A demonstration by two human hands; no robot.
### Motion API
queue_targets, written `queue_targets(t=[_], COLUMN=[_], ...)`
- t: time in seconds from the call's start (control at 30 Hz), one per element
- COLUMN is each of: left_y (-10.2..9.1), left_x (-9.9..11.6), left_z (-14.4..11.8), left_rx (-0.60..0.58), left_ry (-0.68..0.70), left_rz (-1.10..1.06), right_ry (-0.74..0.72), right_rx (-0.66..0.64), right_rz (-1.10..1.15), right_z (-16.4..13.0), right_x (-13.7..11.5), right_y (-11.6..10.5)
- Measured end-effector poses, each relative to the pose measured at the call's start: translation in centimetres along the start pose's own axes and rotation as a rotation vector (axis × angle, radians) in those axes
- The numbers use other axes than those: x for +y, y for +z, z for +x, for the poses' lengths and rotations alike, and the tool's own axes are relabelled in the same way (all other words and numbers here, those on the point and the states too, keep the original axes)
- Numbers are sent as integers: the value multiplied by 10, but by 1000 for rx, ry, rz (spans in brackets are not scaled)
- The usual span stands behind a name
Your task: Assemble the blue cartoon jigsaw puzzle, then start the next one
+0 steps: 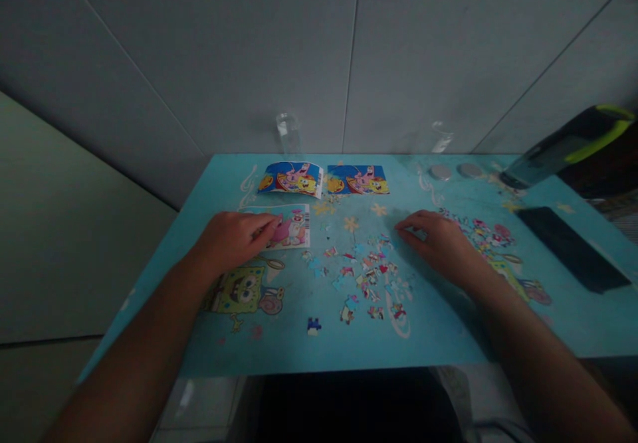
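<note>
My left hand (236, 238) rests over a white-bordered picture card (300, 234) with a pink cartoon figure and a barcode, covering its left part. Its thumb and fingers are drawn together; anything between them is too small to make out. Loose jigsaw puzzle pieces (371, 273) lie scattered between my hands. My right hand (433, 238) is closed in a pinch just right of them, with its fingertips hiding whatever may be held. Beside it on the right lies another pile of small jigsaw pieces (481, 234). One dark blue piece (314, 326) sits apart near the front edge.
A curved cartoon card (292, 178) and a flat one (357, 180) lie at the back of the blue table (289, 356). Clear containers (289, 134) stand by the wall. Two round lids (440, 172), a bottle (548, 151) and a dark flat object (573, 247) are at right.
</note>
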State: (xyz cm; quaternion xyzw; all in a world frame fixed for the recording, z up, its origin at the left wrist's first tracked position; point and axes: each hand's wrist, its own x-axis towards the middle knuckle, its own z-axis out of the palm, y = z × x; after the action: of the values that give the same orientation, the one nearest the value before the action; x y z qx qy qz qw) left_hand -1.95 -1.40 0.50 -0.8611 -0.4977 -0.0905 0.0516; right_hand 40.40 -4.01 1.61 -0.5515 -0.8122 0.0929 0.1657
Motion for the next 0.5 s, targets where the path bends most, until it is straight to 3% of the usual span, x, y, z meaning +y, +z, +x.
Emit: queue_targets(t=[0.5], left_y=[1], left_x=[-1], left_z=[0], left_rx=[-17], left_ry=[-1], left_rz=[6], right_ry=[42], right_rx=[-42], right_rz=[10], right_z=[-2], right_x=[-6], right_y=[-4])
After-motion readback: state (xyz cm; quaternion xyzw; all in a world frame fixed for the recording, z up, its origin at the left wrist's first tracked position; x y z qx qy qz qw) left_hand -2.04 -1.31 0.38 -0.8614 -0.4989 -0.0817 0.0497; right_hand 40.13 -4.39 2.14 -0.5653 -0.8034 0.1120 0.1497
